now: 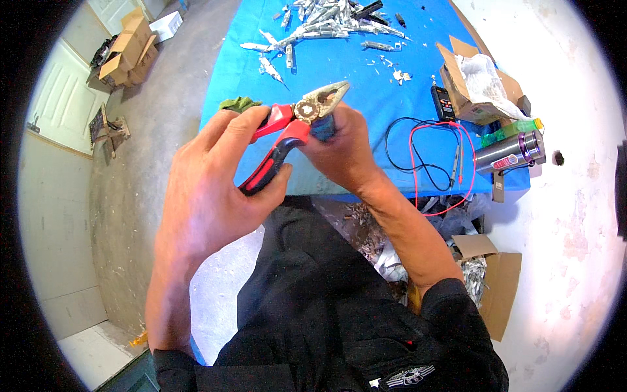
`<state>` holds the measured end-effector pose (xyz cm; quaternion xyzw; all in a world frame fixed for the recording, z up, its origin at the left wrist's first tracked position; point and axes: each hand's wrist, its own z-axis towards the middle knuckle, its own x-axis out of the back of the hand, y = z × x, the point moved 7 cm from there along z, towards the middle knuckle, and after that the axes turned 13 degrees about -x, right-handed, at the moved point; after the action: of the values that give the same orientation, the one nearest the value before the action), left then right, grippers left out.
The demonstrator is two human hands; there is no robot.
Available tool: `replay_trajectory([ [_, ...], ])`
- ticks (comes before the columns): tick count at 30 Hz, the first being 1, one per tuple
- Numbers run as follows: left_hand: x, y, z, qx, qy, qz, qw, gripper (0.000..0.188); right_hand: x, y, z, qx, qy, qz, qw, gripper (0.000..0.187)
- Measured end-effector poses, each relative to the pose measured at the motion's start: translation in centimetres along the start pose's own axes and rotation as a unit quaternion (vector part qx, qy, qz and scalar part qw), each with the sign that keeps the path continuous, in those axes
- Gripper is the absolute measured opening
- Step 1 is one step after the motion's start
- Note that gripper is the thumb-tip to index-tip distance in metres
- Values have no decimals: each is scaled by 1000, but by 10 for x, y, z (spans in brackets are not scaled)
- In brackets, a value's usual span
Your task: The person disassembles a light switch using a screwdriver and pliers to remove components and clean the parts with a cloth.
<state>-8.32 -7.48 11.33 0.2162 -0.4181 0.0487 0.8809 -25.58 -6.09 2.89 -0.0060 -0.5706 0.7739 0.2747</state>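
My left hand point(219, 166) is wrapped round a pair of combination pliers point(281, 147) with red and black handles, held above the near edge of the blue-covered table. The metal jaws point up and right. Just beside the jaws, my right hand point(343, 147) is closed, with a small dark blue piece point(322, 127) showing at its fingers. The fingers and pliers hide most of that piece, so its kind cannot be made out. Behind my left fingers lies a crumpled green cloth point(240, 103).
A heap of silvery, pen-like parts point(326, 19) covers the table's far end. To the right lie red and black test leads point(421, 150), a dark handheld meter point(442, 101), an open carton point(480, 85), a green bottle point(509, 132) and a metal flask point(506, 153).
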Motion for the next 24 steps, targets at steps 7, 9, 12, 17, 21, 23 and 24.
replay_trajectory([
  [7, 42, -5, 3, 5, 84, 7, 996, 53, 4, 0, 5, -24, 37, 16, 999, 18],
  [9, 78, -9, 4, -22, 230, -9, 973, 48, 13, 1, 1, -45, 38, 16, 998, 18],
  [12, 166, -12, -42, -3, 356, 166, 920, 40, -7, -11, 4, -19, 9, 42, 999, 21],
  [17, 91, -9, -21, 4, 177, 130, 976, 49, -4, 6, -2, 69, -7, -21, 997, 28],
  [21, 45, 3, -5, 16, 117, 45, 992, 57, 6, 8, -10, 30, 40, -46, 998, 30],
  [23, 50, 6, -4, 16, 170, -22, 985, 55, 21, 11, -8, -24, 53, 2, 998, 27],
  [24, 46, -1, -5, 61, 155, -49, 985, 54, 32, 14, -8, -52, 61, 25, 996, 26],
])
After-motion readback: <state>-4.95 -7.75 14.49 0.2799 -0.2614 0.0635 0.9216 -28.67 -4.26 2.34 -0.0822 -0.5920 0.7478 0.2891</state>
